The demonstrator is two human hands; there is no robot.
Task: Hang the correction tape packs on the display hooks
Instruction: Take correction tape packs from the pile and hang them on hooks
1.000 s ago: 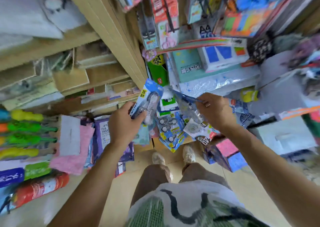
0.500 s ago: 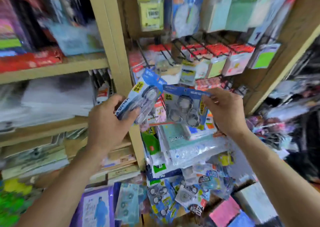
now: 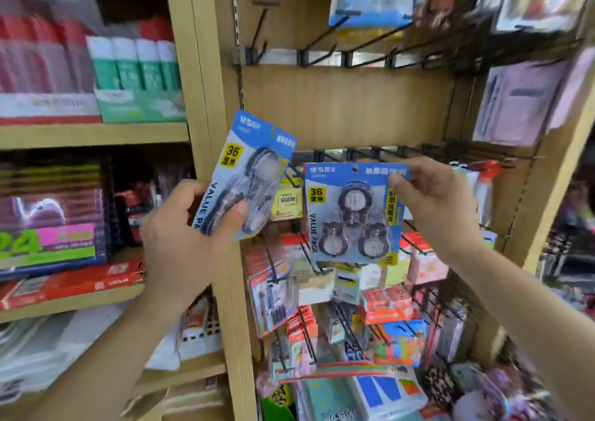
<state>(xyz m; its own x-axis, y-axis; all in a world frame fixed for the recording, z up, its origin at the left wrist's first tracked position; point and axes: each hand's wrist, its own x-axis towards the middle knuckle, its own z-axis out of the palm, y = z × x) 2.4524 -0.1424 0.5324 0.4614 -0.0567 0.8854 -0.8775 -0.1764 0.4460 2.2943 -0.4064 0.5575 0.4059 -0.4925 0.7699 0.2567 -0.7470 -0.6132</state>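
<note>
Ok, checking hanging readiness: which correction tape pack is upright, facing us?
The right-hand pack, all three tapes showing; the left-hand pack is tilted and partly covered by the thumb.

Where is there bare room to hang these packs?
Free: the top-left hook and the bare panel under it, above the left pack and right pack. Crowded: the lower hooks under the right pack, and the top-right hooks.

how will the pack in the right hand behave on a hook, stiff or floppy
Probably fairly stiff: the correction tape pack hangs flat though the right hand pinches only its top corner. Likely light: fingertips alone carry it. Hung by its single hole, it may swing.
</note>
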